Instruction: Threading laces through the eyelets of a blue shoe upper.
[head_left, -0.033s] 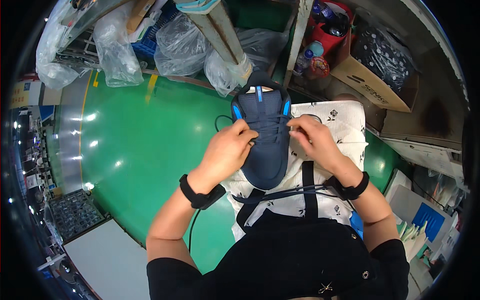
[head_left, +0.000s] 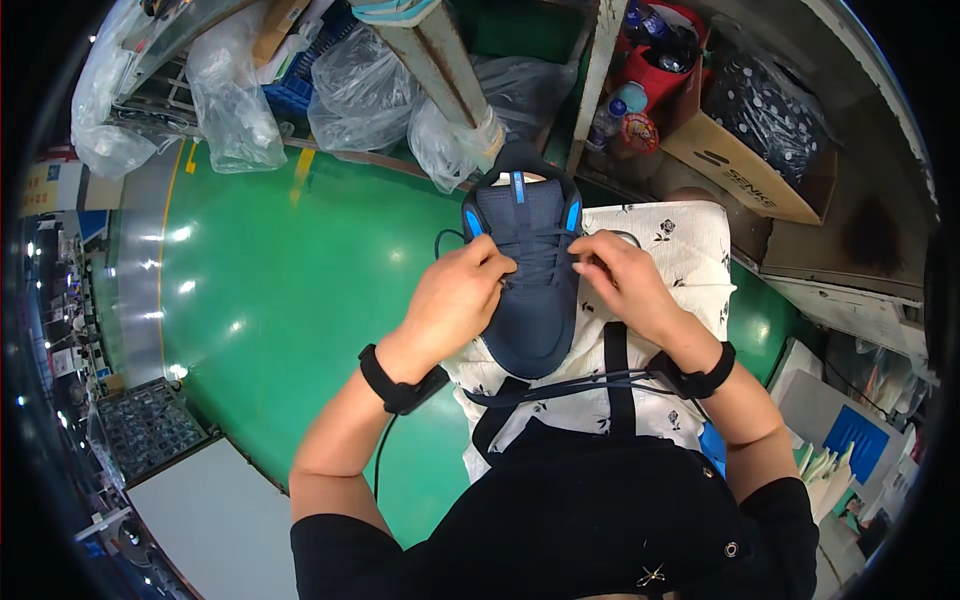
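- Two hands work one dark blue shoe (head_left: pixel 528 290), which rests toe-down on the lap over a white flowered cloth (head_left: pixel 690 250), steadied there for lacing.
- Left hand (head_left: pixel 455 300) pinches a lace (head_left: pixel 560 385); right hand (head_left: pixel 625 280) pinches another strand, wrists bent inward.
- Beyond: green floor (head_left: pixel 290 290), clear plastic bags (head_left: pixel 360 95).

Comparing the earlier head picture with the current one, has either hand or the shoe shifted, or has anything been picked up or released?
No visible change. The left hand and the right hand pinch the laces over the navy shoe as before, and the shoe rests on the lap in the same spot, toe toward the person. The loose lace ends still lie across the lap, and the green floor looks as it did.
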